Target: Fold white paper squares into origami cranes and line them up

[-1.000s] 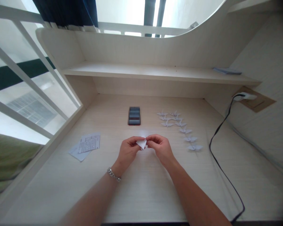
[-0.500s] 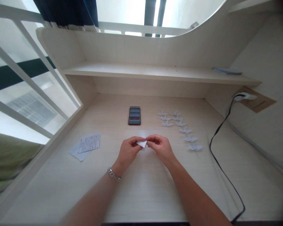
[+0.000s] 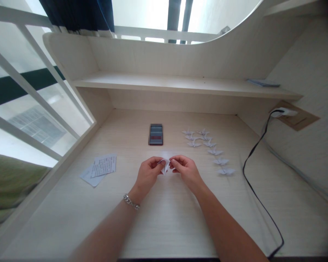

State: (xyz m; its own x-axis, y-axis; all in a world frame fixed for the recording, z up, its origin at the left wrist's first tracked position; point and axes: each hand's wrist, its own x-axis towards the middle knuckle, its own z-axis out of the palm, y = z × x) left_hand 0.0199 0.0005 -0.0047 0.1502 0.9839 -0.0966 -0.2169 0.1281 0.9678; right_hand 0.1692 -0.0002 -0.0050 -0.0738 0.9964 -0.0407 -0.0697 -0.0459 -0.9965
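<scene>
A small folded piece of white paper (image 3: 165, 164) is pinched between both hands just above the pale wooden desk (image 3: 164, 225). My left hand (image 3: 148, 173), with a metal bracelet on its wrist, grips the paper's left side with closed fingers. From the right, my right hand (image 3: 185, 170) pinches the other side. The paper stands narrow and upright between the fingertips, partly hidden by them.
Several white paper cranes (image 3: 207, 145) lie in rows to the right of my hands. A dark phone (image 3: 155, 134) lies behind them. Printed paper sheets (image 3: 100, 168) lie at the left. A black cable (image 3: 258, 171) runs from a wall plug (image 3: 285, 112) down the desk's right side.
The paper showed as a flat white triangle between the fingers; now it is pressed narrower and turned more upright. Both hands stay in the same spot.
</scene>
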